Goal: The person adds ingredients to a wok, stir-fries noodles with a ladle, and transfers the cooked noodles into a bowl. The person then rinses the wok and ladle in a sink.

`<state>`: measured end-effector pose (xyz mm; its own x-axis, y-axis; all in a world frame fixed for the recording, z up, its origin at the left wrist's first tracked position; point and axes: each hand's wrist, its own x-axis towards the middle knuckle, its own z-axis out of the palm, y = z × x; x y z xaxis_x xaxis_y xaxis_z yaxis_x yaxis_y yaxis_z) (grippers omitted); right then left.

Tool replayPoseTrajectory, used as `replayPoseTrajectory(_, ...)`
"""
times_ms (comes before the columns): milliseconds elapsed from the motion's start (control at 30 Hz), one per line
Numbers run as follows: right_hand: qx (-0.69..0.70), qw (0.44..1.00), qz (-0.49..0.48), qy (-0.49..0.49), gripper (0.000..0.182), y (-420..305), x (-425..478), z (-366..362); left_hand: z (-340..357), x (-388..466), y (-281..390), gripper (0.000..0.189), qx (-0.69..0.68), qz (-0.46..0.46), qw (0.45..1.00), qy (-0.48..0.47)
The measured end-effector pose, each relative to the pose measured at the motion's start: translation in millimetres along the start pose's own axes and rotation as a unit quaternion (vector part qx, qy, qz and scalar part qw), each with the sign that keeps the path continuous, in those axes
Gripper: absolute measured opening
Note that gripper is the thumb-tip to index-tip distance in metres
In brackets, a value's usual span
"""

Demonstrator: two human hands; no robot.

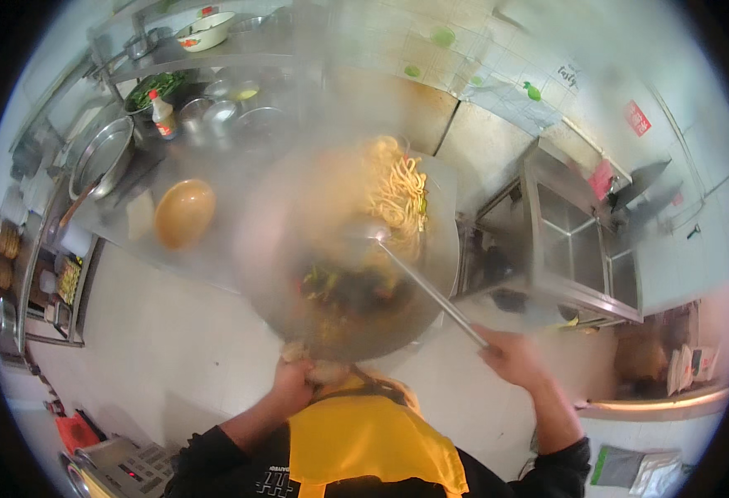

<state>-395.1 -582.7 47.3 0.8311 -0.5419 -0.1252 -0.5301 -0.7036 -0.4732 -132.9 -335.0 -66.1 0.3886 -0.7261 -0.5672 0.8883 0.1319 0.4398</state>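
Note:
Steam hangs over a large wok (370,342) in front of me. Thick noodles (398,187) lie at its far right, partly in the air or against the wall of the wok; I cannot tell which. Green vegetable pieces (319,280) are lower in the wok, among dark bits. My left hand (294,386) grips a cloth (327,371) at the near rim, and the wok's handle under it is hidden. My right hand (510,355) holds the long metal handle of a wok ladle (433,292). The ladle's head is over the middle of the wok, blurred by steam.
A brown oval bowl (185,213) and a metal basin (104,159) stand on the left counter. Behind them are a red-capped bottle (163,115), metal bowls and a tray of greens (156,90). A steel frame stand (569,286) stands to the right. Shelving (28,299) is at the far left.

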Motion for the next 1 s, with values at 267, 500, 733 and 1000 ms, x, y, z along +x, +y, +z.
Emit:
replayPoseTrajectory(267, -0.115, 0.978, 0.05, -0.165, 0.046, -32, -41, -97, 8, 107, 9, 0.039, 0.046, 0.046, 0.998, -0.015)
replayPoseTrajectory(500, 0.027, 0.953, 0.294, -0.071, 0.051, -22, 50, 16, 4, 160, 12, 0.04, 0.093, -0.011, 0.994, 0.062)
replayPoseTrajectory(733, 0.298, 0.895, 0.327, 0.051, 0.051, -15, 85, 133, 2, 161, 10, 0.035, 0.092, -0.044, 0.994, 0.037)
replayPoseTrajectory(1000, 0.29, 0.88, 0.372, 0.053, 0.052, -25, 144, 83, -5, 88, 41, 0.049, 0.114, -0.113, 0.987, 0.029)
